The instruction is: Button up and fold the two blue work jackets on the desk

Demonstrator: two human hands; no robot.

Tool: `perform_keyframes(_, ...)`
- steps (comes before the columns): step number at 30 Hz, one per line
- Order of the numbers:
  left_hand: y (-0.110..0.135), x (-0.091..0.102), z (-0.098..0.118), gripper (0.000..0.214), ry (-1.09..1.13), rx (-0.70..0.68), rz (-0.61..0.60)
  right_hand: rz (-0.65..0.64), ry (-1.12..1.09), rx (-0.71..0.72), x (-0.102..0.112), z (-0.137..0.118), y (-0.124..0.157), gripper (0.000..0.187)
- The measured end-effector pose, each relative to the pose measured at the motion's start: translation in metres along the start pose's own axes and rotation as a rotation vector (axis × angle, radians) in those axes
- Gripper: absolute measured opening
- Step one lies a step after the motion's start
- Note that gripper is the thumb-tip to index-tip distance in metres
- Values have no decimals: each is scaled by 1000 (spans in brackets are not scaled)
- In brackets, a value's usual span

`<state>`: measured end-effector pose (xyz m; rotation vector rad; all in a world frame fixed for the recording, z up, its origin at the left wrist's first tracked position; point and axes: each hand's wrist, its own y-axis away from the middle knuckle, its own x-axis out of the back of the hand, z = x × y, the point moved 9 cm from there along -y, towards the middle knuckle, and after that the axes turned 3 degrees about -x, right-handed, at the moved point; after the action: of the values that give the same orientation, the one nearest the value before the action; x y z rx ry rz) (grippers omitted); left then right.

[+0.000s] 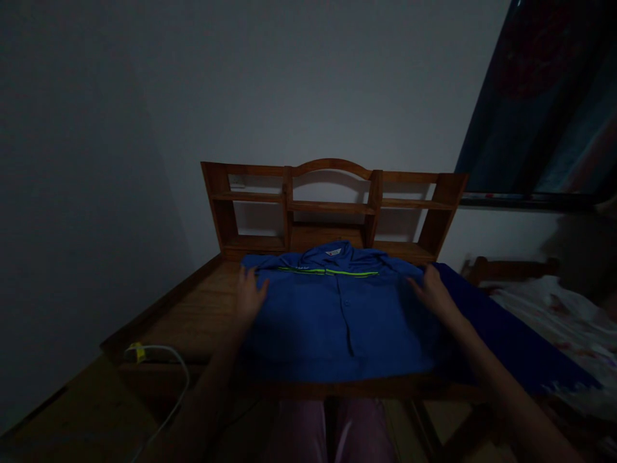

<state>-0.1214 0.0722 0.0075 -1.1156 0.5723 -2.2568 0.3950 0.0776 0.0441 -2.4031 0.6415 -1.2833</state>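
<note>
A blue button-up shirt (337, 321) with a bright green stripe across the chest lies flat on a wooden desk (202, 308), collar toward the wall. My left hand (249, 294) rests flat on the shirt's left shoulder edge, fingers stretched out. My right hand (431, 289) lies spread on the shirt's right shoulder. Neither hand grips the cloth. A darker blue sleeve or cloth (506, 334) trails off the desk to the right.
A wooden shelf unit (332, 206) stands at the back of the desk against a grey wall. A white cable with a yellow tag (159, 360) lies at the desk's front left. A bed with patterned bedding (563, 321) is at the right.
</note>
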Motion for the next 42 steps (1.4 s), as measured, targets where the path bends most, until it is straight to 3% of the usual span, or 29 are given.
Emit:
perform_keyframes(2, 35, 2, 46, 38, 8, -176, -15, -75, 48, 234, -13, -41, 37, 39)
perform_keyframes(5, 102, -21, 114, 26, 171, -368, -215, -351, -30, 449, -40, -91, 104, 27)
perform_keyframes(7, 141, -46, 142, 23, 246, -368, -356, -482, -54, 491, -54, -110, 140, 26)
perform_keyframes(9, 167, -70, 155, 21, 272, -317, -427, -530, -42, 480, -65, -116, 159, 27)
perform_keyframes(12, 181, -93, 159, 20, 271, -260, -434, -534, -35, 459, -75, -113, 167, 32)
perform_keyframes(15, 177, -103, 157, 21, 314, -251, -431, -527, -75, 434, -80, -108, 166, 27)
perform_keyframes(20, 172, -110, 157, 33, 416, -276, -544, -494, -101, 423, -79, -104, 171, 17)
perform_keyframes(25, 172, -113, 157, 24, 401, -265, -546, -462, -48, 450, -78, -101, 178, 19)
perform_keyframes(29, 172, -116, 162, 32, 379, -296, -585, -452, -84, 446, -80, -98, 175, 14)
perform_keyframes(32, 173, -114, 166, 21, 360, -275, -615, -418, -217, 343, -78, -85, 165, 13)
perform_keyframes(37, 178, -113, 171, 11, 354, -217, -603, -249, -453, 14, -66, -43, 146, 29)
perform_keyframes(42, 182, -113, 172, 14, 372, -180, -550, -233, -553, -59, -69, -36, 150, 36)
